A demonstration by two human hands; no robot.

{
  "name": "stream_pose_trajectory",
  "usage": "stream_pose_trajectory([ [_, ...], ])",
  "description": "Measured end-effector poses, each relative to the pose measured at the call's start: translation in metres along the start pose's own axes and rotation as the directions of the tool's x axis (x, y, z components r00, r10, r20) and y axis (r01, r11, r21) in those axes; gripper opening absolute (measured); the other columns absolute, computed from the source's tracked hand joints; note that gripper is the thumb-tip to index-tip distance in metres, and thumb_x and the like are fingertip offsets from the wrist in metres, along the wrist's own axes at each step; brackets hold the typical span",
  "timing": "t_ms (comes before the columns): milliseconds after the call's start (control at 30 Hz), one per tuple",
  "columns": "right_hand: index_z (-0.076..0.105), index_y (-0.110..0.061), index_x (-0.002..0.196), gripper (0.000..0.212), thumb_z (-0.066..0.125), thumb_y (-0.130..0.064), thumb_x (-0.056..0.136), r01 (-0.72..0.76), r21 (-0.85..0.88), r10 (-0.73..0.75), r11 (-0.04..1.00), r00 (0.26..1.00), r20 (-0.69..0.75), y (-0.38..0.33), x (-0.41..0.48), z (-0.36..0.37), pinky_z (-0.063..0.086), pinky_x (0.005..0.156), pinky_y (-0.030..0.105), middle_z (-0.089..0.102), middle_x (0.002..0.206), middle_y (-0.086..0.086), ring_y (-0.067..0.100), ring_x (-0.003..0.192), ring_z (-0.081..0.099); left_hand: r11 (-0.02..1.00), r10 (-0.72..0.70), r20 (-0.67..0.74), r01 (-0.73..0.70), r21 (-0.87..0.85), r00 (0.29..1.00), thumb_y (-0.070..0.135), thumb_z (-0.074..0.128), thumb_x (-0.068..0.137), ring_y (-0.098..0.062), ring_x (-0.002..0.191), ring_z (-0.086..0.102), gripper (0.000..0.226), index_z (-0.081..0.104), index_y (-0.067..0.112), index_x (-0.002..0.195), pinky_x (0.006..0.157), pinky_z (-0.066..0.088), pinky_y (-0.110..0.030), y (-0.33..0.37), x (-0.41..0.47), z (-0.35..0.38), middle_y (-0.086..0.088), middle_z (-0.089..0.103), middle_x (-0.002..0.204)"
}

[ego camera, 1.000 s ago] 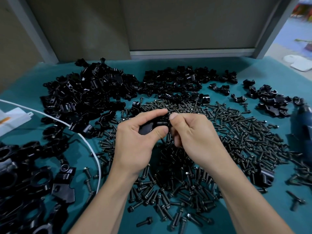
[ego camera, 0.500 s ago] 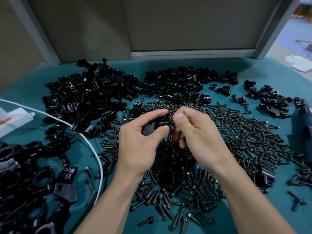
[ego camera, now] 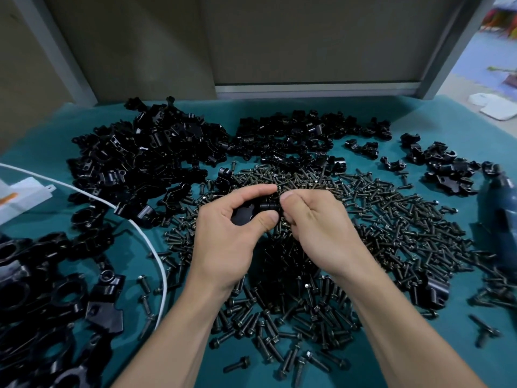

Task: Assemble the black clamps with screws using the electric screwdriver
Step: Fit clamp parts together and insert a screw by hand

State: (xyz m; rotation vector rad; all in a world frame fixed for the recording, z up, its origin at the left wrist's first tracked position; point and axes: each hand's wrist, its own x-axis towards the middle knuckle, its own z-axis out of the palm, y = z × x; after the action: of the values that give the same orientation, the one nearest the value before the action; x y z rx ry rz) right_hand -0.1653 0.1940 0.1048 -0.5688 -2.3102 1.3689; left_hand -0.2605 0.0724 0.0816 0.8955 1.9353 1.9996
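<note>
Green table (ego camera: 349, 113) of screws (ego camera: 391, 219): my left hand (ego camera: 226, 236) grips a clamp (ego camera: 251, 215), my right hand (ego camera: 316, 225) pinches its end, fitting one, I think. Screwdriver (ego camera: 500, 219) next.

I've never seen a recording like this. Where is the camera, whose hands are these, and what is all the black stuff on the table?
There is no machine here. A person works with bare hands, and the single picture comes from a wide-angle camera worn on their head, looking forward and down. The teal table cover carries a heap of black clamp parts at the back left and a spread of loose screws in the middle. A white cable curves along the left, and the electric screwdriver lies untouched at the right edge. The left hand grips one black clamp above the screws. The right hand pinches at that clamp's end, probably fitting a screw, though its fingers hide what is between them.
</note>
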Motion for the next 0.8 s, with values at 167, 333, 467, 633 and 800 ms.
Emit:
stream_pose_trajectory([
  [167, 0.057, -0.020, 0.074, 0.040, 0.046, -0.039, 0.107, -0.001, 0.039, -0.001, 0.999, 0.999, 0.054, -0.001, -0.002, -0.011, 0.045, 0.058, 0.034, 0.063, 0.059, -0.002, 0.010, 0.054, 0.054, 1.000, 0.014, 0.010, -0.014, 0.008, 1.000, 0.022, 0.081, 0.077, -0.009, 0.110, 0.073, 0.038, 0.079, 0.047, 0.106, 0.105, 0.054, -0.047, 0.001, -0.002, 0.002, 0.016, 0.079, 0.107],
  [333, 0.055, -0.032, 0.059, 0.049, 0.044, -0.038, 0.107, 0.005, -0.113, -0.019, 0.994, 0.992, -0.124, 0.001, 0.002, 0.001, 0.031, 0.046, 0.020, 0.050, 0.048, -0.010, 0.005, 0.044, 0.043, 0.999, 0.040, 0.039, -0.041, 0.024, 0.998, 0.016, 0.078, 0.083, -0.004, 0.105, 0.073, 0.041, 0.078, 0.044, 0.112, 0.092, 0.059, -0.028, -0.002, -0.005, 0.008, 0.019, 0.078, 0.109],
  [467, 0.060, -0.028, 0.066, 0.048, 0.043, -0.042, 0.108, 0.023, -0.037, -0.024, 0.999, 0.999, -0.027, -0.003, 0.001, -0.012, 0.042, 0.055, 0.032, 0.057, 0.056, -0.002, 0.008, 0.053, 0.051, 0.998, -0.001, 0.047, -0.002, 0.063, 0.999, 0.035, 0.083, 0.081, 0.003, 0.109, 0.070, 0.036, 0.077, 0.043, 0.116, 0.093, 0.054, -0.019, -0.001, -0.007, 0.011, 0.023, 0.077, 0.111],
  [633, 0.063, -0.018, 0.091, 0.010, 0.063, -0.021, 0.101, -0.092, 0.060, 0.080, 0.994, 0.981, 0.179, -0.010, -0.007, -0.034, 0.054, 0.074, 0.052, 0.071, 0.071, 0.003, 0.022, 0.067, 0.064, 0.995, -0.079, 0.024, 0.080, -0.052, 0.997, 0.032, 0.089, 0.074, 0.001, 0.087, 0.076, 0.027, 0.080, 0.054, 0.087, 0.072, 0.055, -0.010, 0.010, -0.011, 0.021, 0.018, 0.080, 0.091],
  [800, 0.065, -0.036, 0.105, 0.013, 0.067, -0.032, 0.093, -0.135, -0.197, 0.137, 0.971, 0.991, -0.005, -0.017, -0.039, -0.066, 0.057, 0.084, 0.039, 0.075, 0.088, -0.016, 0.008, 0.083, 0.070, 0.947, -0.251, 0.067, 0.260, -0.188, 0.966, 0.011, 0.083, 0.084, -0.005, 0.088, 0.076, 0.028, 0.084, 0.039, 0.089, 0.072, 0.056, -0.014, 0.010, -0.015, 0.034, 0.007, 0.082, 0.097],
])
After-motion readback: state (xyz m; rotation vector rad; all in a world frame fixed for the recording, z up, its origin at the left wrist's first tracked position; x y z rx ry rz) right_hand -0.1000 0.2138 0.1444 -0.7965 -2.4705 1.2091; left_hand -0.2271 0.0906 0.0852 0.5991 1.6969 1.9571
